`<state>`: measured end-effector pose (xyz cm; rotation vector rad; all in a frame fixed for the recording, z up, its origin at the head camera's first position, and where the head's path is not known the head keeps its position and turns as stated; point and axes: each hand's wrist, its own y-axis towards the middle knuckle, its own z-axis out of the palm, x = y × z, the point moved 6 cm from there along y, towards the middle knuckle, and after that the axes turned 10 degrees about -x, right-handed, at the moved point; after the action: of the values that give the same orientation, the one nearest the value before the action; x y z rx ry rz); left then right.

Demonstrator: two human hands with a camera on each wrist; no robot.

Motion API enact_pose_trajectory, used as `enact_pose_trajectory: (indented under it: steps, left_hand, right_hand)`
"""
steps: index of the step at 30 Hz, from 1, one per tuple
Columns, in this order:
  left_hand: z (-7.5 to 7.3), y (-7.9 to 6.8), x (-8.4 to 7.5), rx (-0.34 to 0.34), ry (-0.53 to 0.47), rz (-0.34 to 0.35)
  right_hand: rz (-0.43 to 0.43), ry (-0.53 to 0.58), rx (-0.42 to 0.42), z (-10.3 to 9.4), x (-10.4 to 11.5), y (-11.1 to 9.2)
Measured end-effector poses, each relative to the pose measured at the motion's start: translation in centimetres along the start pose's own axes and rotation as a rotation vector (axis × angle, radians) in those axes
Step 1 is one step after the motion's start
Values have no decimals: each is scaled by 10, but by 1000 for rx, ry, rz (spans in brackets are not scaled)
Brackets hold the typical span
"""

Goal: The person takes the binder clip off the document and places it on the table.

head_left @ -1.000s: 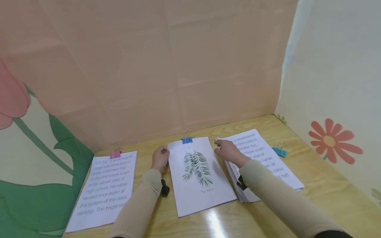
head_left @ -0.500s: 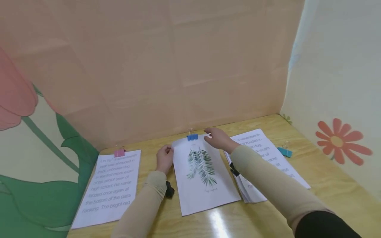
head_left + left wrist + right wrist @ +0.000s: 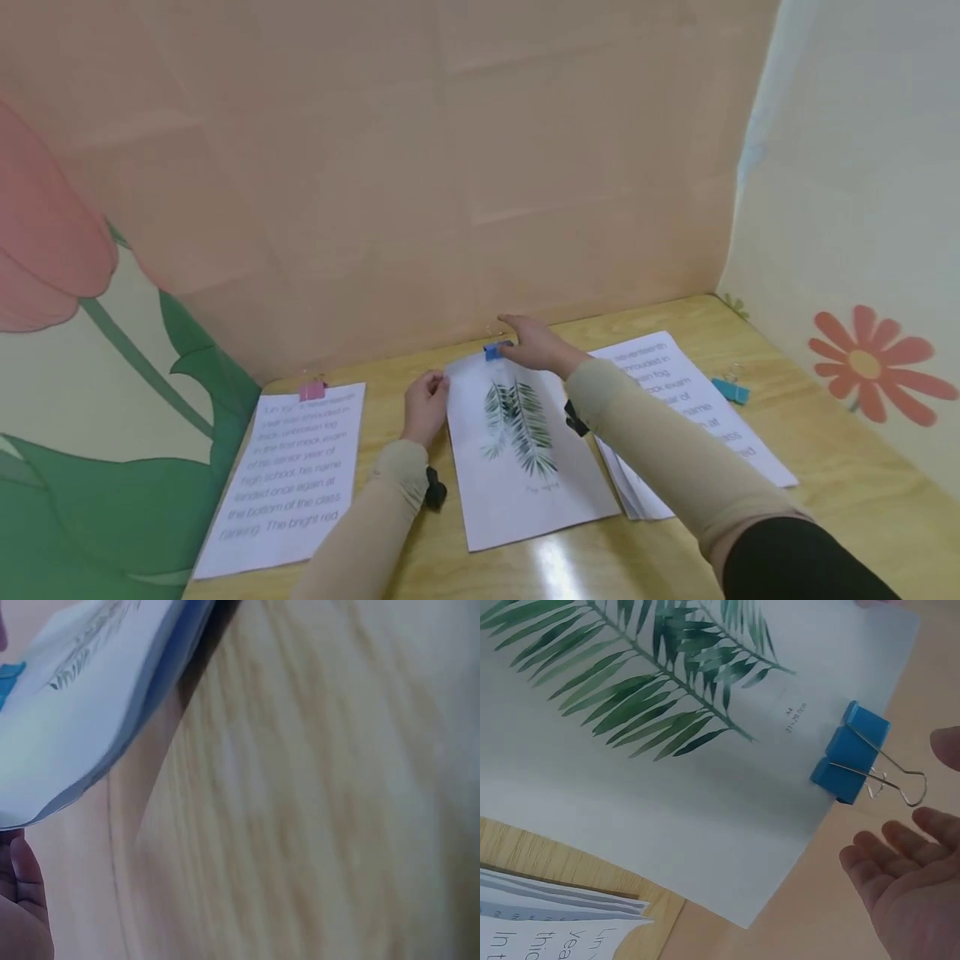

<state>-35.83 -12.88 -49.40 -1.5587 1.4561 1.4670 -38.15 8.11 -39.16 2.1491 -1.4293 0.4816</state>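
A stack of paper with a green palm-leaf print on top lies in the middle of the table. A blue binder clip bites its far edge, wire handles pointing away. My left hand pinches the stack's far left corner, which is lifted off the wood in the left wrist view. My right hand is at the clip's right side. Seen from the right wrist, its fingers and thumb are spread around the wire handles and apart from them.
Left of the stack lies a text stack with a pink binder clip. On the right, beneath my right forearm, is a fanned pile of text sheets. A teal binder clip lies beyond it. Walls border the table.
My right hand has moved left from the right-hand pile's edge to the blue binder clip. My left hand still holds the corner. The head view has shifted slightly.
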Motion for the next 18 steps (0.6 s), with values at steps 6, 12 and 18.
enact_pose_trajectory:
  steps: [6,12,18]
  left_hand:
    - [2,1,-2,0,-9,34]
    - [4,0,-2,-4,-20,53]
    - [6,0,-4,-11,-2,66]
  right_hand:
    - [-4,63,70,6,1,0]
    - [-50,35,77,9,1,1]
    - [-17,9,77,11,-4,7]
